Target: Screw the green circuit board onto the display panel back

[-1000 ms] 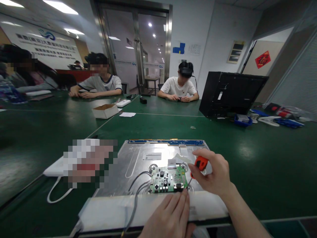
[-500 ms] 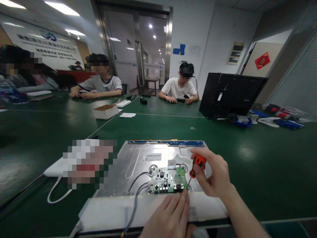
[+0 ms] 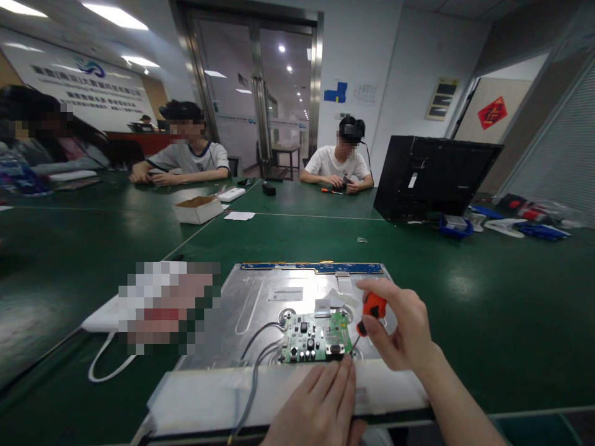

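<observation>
In the head view my right hand (image 3: 404,322) is closed around the handle of a red-and-black screwdriver (image 3: 374,306). The shaft slants down left to the lower right corner of a green circuit board (image 3: 316,337). This board sits on a silver metal display panel (image 3: 264,316), with grey cables at its left and a ribbon connector above. My left hand (image 3: 316,402) lies across the white strip (image 3: 204,396) along the panel's near edge. Its fingers are stretched out side by side, fingertips beside the screwdriver tip. Whether a screw is under the tip is hidden.
Left of the panel lies a white device (image 3: 105,313) with a cable, partly blurred out. Farther off stand an open cardboard box (image 3: 198,210) and a black monitor (image 3: 432,179); a blue tray (image 3: 455,229) is beside it. Several people sit across the green table (image 3: 506,310).
The screwdriver handle has turned a little in my right hand, its tip at the same corner. My left hand keeps its place. Across the table, a person has put down a screwdriver.
</observation>
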Action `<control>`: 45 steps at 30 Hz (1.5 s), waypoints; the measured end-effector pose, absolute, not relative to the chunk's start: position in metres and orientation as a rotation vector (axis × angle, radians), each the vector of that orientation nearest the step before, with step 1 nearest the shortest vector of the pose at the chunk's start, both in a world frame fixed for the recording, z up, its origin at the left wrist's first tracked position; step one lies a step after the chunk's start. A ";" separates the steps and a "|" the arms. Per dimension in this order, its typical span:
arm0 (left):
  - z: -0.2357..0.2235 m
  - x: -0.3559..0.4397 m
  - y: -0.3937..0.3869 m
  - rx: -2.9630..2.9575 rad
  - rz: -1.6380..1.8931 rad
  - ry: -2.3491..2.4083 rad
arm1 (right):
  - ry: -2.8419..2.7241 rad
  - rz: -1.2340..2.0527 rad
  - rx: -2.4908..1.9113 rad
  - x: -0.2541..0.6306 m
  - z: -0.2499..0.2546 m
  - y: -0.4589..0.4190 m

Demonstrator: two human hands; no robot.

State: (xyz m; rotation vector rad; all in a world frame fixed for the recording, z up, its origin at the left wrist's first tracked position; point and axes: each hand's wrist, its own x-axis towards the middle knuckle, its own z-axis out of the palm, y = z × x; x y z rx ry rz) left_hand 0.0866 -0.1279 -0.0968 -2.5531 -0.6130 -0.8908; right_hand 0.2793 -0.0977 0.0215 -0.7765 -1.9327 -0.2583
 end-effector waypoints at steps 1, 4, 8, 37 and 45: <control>-0.097 0.087 -0.128 -2.546 -0.911 -0.609 | -1.938 -0.247 -0.770 0.280 0.023 -0.098; -0.095 0.087 -0.127 -2.542 -0.917 -0.604 | -1.932 -0.244 -0.782 0.280 0.024 -0.099; -0.094 0.087 -0.127 -2.543 -0.901 -0.599 | -1.901 -0.291 -0.804 0.279 0.022 -0.098; -0.095 0.087 -0.128 -2.554 -0.912 -0.604 | -1.849 -0.363 -0.820 0.276 0.014 -0.093; -0.099 0.084 -0.129 -2.602 -0.758 -0.626 | -1.955 -0.251 -0.790 0.280 0.021 -0.097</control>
